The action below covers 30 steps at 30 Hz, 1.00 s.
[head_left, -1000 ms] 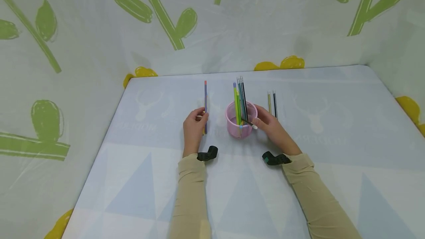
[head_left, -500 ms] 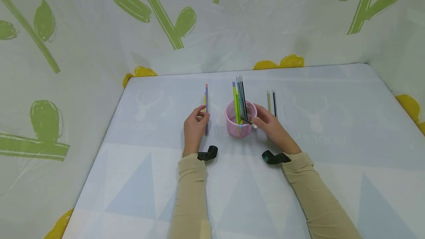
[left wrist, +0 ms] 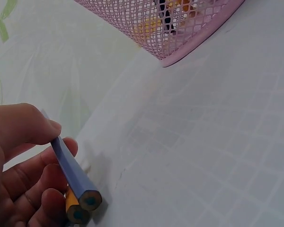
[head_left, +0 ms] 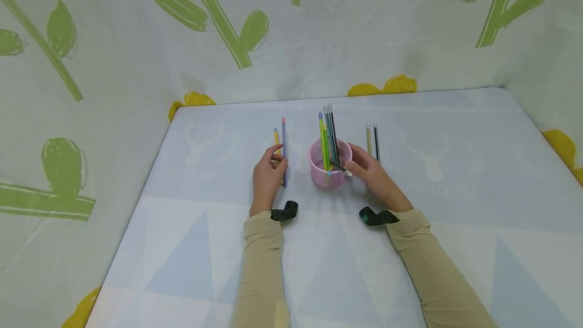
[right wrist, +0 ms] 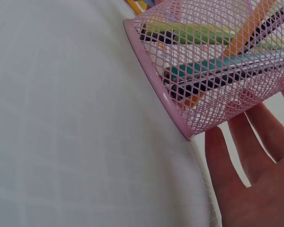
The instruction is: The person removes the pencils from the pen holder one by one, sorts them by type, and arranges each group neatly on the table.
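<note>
My left hand (head_left: 267, 178) pinches a blue-purple pencil (head_left: 284, 138) between thumb and index finger. Beside it, a yellow pencil (head_left: 276, 135) runs along my curled fingers; in the left wrist view its blunt end (left wrist: 78, 213) sits just under the blue-purple one. On the right, a pink mesh pencil cup (head_left: 315, 176) holds several upright pencils, green, teal and black among them. My right hand (head_left: 374, 173) grips the cup's right side, thumb near the rim. One dark pencil (head_left: 341, 168) leans out over the rim by that thumb.
Two more pencils, one olive (head_left: 368, 138) and one dark (head_left: 376, 140), lie on the table (head_left: 328, 277) beyond my right hand. A patterned curtain or wall covering (head_left: 319, 44) rises behind the table's back edge.
The yellow pencil's far end has come into view and swung left, away from the blue-purple one. The blue-purple pencil has shifted slightly toward me. My right hand and the cup hold nearly still.
</note>
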Each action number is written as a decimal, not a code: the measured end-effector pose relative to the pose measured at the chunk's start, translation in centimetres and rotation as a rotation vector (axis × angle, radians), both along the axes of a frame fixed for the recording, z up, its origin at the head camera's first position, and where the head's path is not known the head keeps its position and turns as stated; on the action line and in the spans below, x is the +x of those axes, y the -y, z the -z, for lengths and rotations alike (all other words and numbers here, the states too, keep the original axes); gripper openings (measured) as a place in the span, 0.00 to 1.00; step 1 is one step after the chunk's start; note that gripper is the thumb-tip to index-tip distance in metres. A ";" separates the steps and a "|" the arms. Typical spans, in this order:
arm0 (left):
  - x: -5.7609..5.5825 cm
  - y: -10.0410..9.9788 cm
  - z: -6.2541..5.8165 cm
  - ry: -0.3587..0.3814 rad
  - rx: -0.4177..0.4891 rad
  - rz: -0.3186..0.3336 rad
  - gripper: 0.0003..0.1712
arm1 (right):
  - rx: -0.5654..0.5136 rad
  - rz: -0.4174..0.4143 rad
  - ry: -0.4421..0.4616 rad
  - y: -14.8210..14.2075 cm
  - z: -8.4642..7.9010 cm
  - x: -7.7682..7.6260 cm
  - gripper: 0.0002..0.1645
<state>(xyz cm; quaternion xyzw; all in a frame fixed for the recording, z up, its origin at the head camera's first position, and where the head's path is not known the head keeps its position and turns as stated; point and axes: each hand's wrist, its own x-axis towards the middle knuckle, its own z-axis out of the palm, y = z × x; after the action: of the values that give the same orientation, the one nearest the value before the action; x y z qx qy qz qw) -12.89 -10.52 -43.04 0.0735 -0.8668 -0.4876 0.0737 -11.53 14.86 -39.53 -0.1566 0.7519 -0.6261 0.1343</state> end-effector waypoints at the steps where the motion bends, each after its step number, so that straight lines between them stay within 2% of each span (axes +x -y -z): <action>1: 0.0 0.0 0.0 0.001 -0.001 -0.001 0.21 | 0.001 0.001 0.003 0.0 0.1 0.0 0.29; 16: 0.1 0.1 0.0 -0.008 0.026 -0.011 0.21 | 0.037 0.023 0.028 0.0 -0.1 0.0 0.30; 30: 0.1 0.0 -0.1 -0.007 0.054 -0.021 0.21 | 0.017 0.013 0.019 0.0 0.1 0.0 0.30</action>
<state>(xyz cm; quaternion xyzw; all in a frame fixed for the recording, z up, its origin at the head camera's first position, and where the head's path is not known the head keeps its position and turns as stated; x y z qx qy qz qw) -12.76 -10.56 -42.90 0.0826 -0.8521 -0.5105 0.0798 -11.56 14.88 -39.61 -0.1446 0.7567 -0.6222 0.1389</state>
